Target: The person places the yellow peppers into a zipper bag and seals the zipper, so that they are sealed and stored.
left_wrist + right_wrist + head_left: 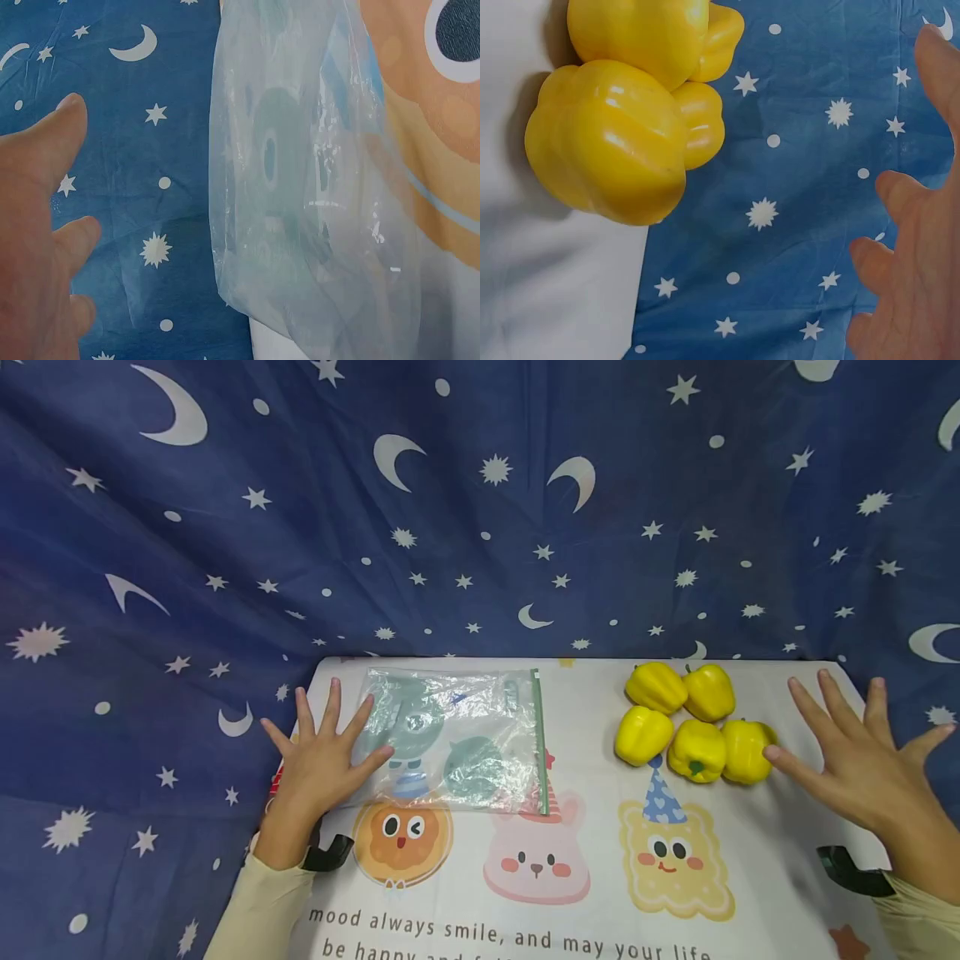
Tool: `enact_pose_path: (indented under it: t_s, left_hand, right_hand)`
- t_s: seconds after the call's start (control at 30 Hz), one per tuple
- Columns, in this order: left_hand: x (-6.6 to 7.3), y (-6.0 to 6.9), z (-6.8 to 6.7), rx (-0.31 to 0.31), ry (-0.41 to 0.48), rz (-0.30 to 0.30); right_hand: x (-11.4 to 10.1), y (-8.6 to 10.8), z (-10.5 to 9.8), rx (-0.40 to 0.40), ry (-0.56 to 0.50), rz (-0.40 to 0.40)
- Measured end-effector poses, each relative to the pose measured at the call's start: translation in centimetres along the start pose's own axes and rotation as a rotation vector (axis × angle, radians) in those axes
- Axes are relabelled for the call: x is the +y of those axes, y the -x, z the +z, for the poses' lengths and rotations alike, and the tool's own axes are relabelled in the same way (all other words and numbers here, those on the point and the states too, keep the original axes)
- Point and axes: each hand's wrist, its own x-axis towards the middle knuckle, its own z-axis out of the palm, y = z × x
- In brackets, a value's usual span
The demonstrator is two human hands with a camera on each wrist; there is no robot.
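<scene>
A clear zip bag point(457, 739) with a green edge strip lies flat on the left half of the table. My left hand point(318, 768), fingers spread, is over the bag's left end and holds nothing; in the left wrist view it shows beside the bag point(300, 187). Several yellow bell peppers point(697, 748) sit grouped at the back right. My right hand point(870, 764) is spread to their right, its thumb tip close to the rightmost pepper; whether they touch I cannot tell. The right wrist view shows peppers point(611, 142) left of the spread fingers.
The white table cover point(592, 852) bears printed cartoon figures and lettering. A dark blue curtain point(480, 510) with moons and stars stands behind the table's back edge and hangs along the left side.
</scene>
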Motion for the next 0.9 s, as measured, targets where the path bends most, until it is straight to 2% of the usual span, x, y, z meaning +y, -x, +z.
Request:
enact_pose_path:
  t_s: [0.17, 0.57, 0.77, 0.9]
  left_hand:
    - [0.1, 0.0, 0.3, -0.019, -0.015, 0.004]
    - [0.2, 0.0, 0.4, -0.007, 0.004, 0.013]
    - [1.2, -0.4, 0.0, -0.001, 0.031, 0.023]
    - [2.4, -0.9, -0.1, 0.0, 0.063, 0.034]
  right_hand:
    - [-0.2, 0.1, 0.3, 0.005, -0.008, -0.017]
    - [-1.1, -0.4, 0.6, -0.005, -0.043, -0.032]
    - [-3.1, -1.5, 0.6, 0.02, -0.093, -0.085]
    - [-5.4, -2.2, 0.9, 0.049, -0.154, -0.168]
